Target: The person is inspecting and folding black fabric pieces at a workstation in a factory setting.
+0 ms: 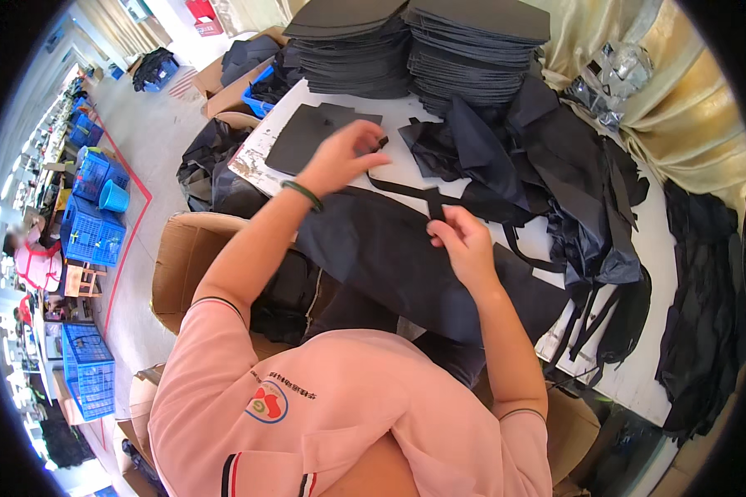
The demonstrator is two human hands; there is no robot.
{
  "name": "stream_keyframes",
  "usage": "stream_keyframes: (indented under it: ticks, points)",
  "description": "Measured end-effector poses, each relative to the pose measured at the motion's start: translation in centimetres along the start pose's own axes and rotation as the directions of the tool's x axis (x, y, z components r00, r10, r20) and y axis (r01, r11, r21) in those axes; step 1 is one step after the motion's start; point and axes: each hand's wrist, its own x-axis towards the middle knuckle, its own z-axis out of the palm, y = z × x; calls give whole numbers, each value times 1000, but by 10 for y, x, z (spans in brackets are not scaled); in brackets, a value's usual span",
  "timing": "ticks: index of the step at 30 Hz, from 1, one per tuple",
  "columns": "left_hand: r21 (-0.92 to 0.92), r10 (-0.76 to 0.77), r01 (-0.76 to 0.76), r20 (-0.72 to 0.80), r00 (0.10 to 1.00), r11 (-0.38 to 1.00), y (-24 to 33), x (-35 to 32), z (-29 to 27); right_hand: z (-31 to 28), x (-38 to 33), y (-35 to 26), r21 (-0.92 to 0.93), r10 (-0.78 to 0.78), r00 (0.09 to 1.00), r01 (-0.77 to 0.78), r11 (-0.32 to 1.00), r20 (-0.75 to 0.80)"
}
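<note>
My left hand point(340, 157), a green band on its wrist, is raised over the far left part of the white table. A small black piece point(382, 143) shows between its fingertips; its kind is too small to tell. My right hand point(467, 242) pinches the short upright end of a black webbing strap point(433, 203). The black strap point(398, 189) runs across the table between both hands. In front of me a large black fabric panel point(381, 240) lies over the near table edge and my lap. Flat black sheets point(298, 141) rest beneath my left hand.
Tall stacks of black sheets point(348, 50) stand at the table's far side. Loose black fabric pieces point(547, 166) with hanging straps cover the right of the white table point(638, 381). Open cardboard boxes point(182, 257) flank me. Blue crates point(95, 232) line the left floor; one distant person point(37, 261) sits there.
</note>
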Motion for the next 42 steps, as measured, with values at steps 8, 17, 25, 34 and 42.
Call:
stream_keyframes:
  ticks: [8,17,25,34,42]
  points:
    - [582,-206,85,144,968,809,-118,-17,-21,-11,-7,15,87,-21,1000,19,996,17]
    - [597,-172,14,208,963,802,-125,-12,-27,0,-5,25,96,34,999,-34,995,-4]
    - [536,-154,74,107,982,841,-115,-24,-16,11,-7,34,108,3,1000,-3,994,-7]
    - [-326,-4,-13,-52,999,945,34,-45,-40,-11,21,24,-19,-350,895,359,933,-279]
    - [-455,65,31,193,979,890,74,-76,-11,-19,13,19,-85,-290,922,277,957,-256]
